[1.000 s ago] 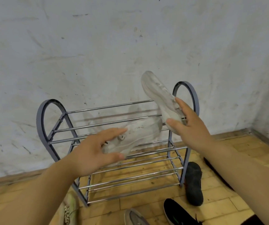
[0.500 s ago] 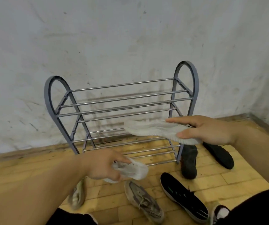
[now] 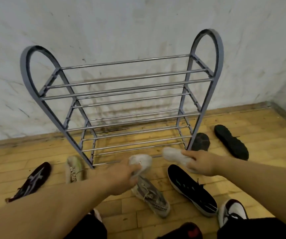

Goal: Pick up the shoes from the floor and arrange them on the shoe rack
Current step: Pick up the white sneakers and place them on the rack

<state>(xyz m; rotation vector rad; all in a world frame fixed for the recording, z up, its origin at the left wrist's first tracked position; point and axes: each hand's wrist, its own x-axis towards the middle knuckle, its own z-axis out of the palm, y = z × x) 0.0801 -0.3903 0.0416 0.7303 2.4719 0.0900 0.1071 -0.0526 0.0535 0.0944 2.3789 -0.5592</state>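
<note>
Scuffed grey-white plaster walls meet a yellow wooden parquet floor point(image 3: 242, 121), and a grey-blue metal shoe rack with arched side frames and chrome rails point(image 3: 130, 87) stands on the floor against the back wall.

Both arms reach forward and down towards the rack's front bottom edge. The left hand point(image 3: 121, 176) has its fingers curled round a worn white sneaker point(image 3: 141, 161), held low just in front of the lowest rails near the middle. The right hand point(image 3: 201, 163) grips a second white sneaker point(image 3: 172, 155) by its rear part, toe pointing left, close to the rack's front right foot. I cannot tell whether either shoe touches a rail.

Other shoes lie on the floor:
- A dark maroon shoe with white stripes point(image 3: 33, 180) lies well out to the left.
- A beige shoe with greenish trim point(image 3: 74, 168) sits beside the rack's front left foot.
- A grey-beige laced trainer point(image 3: 150, 197) lies just below the left hand.
- A black trainer with a green mark and a white sole point(image 3: 190, 188) lies under the right forearm.
- A black shoe point(image 3: 200, 141) rests against the rack's right foot.
- Another black shoe, sole up point(image 3: 231, 142), lies further right.

A white and maroon shoe point(image 3: 232, 213) shows at the bottom edge beside dark clothing.
</note>
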